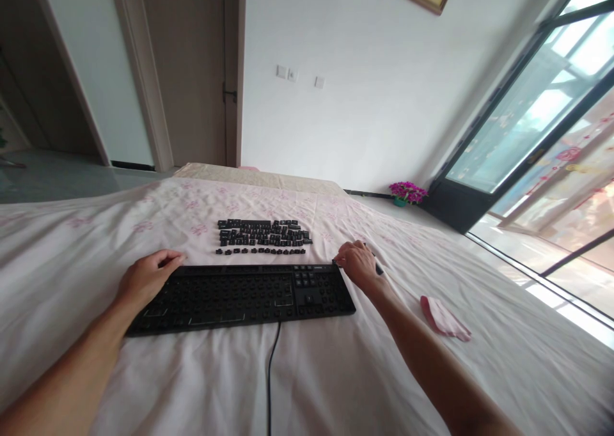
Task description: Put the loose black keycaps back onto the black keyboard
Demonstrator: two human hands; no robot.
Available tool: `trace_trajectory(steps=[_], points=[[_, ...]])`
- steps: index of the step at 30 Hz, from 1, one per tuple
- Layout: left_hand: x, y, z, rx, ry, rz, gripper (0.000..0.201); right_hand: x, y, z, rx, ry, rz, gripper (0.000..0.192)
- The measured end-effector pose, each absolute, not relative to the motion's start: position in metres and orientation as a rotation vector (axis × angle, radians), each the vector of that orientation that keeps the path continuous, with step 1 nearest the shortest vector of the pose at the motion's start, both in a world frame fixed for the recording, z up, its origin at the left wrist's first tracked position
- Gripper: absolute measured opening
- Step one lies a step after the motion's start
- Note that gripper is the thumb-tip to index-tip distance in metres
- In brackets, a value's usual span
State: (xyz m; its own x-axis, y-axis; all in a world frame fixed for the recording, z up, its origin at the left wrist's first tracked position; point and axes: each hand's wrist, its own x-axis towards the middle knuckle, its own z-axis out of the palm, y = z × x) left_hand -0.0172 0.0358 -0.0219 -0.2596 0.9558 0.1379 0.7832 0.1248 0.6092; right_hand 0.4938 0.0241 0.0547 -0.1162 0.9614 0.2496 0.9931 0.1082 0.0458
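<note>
1. One black keyboard lies on the sheet-covered bed, most of its key sockets bare, its single cable trailing toward the viewer.
2. Loose keycaps, too many and too small to count, sit in about four rows just beyond it.
3. One pink cloth lies to the right.
4. The left hand, fingers curled, grips the keyboard's far left corner.
5. The right hand rests at the far right corner, holding a small dark tool.
</note>
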Motion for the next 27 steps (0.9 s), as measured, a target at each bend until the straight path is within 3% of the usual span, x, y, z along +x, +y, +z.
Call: trace_trajectory(steps=[20, 27], points=[[-0.010, 0.031, -0.013, 1.678, 2.129, 0.881, 0.042, 0.479, 0.032, 0.074, -1.962, -2.429, -0.317, 0.020], [-0.007, 0.027, -0.008, 1.686, 2.112, 0.885, 0.040, 0.440, -0.038, 0.072, -1.518, -2.136, 0.030, 0.013]])
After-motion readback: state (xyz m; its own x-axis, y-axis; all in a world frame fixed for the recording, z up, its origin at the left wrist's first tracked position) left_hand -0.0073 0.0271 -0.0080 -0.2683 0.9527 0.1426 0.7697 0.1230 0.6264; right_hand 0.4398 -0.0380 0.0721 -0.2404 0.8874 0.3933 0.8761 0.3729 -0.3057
